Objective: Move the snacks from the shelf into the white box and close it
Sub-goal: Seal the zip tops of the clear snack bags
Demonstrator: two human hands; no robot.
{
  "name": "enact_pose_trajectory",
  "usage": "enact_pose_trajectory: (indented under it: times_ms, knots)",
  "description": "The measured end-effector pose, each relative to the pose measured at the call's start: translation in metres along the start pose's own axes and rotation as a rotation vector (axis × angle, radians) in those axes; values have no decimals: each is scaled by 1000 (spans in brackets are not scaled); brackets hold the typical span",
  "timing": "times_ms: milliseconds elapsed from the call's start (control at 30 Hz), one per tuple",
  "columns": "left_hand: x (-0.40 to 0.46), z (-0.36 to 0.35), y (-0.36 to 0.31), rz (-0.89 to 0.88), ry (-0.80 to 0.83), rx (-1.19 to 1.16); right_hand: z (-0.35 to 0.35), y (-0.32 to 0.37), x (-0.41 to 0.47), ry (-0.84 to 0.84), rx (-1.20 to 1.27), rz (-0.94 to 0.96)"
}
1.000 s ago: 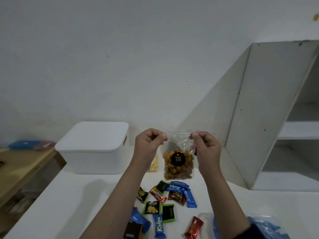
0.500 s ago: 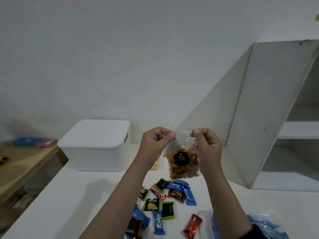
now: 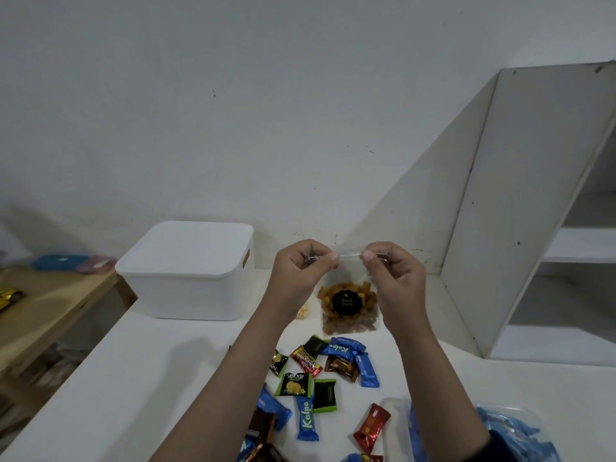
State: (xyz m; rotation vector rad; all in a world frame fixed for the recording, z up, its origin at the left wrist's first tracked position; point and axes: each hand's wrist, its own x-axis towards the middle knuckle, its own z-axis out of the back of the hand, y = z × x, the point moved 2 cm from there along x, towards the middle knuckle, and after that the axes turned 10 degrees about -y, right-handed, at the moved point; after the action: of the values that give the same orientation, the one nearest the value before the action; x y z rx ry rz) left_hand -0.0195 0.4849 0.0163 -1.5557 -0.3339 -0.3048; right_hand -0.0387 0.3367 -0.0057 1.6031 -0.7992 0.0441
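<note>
Both hands hold a clear snack bag (image 3: 348, 303) up above the tabletop (image 3: 150, 378). The left hand (image 3: 300, 273) and right hand (image 3: 395, 278) each pinch its top strip between thumb and fingers, apparently pressing it sealed. The step looks like readying this bag for packing. The white box (image 3: 186, 271) sits to the left, lid on, so the lid must come off next. Loose wrapped snacks (image 3: 328, 371) lie below the hands.
</note>
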Motion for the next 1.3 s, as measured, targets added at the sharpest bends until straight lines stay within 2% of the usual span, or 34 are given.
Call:
enact_pose_trajectory:
  times_ms: [333, 667, 1300]
  knots:
    - [-6, -9, 10, 73, 20, -38, 9, -7, -13, -38, -10, -75]
    - [-2, -20, 21, -3, 35, 24, 14, -13, -3, 54, -68, -56]
    - [9, -26, 45, 91, -5, 56, 11, -38, 8, 157, -109, -146]
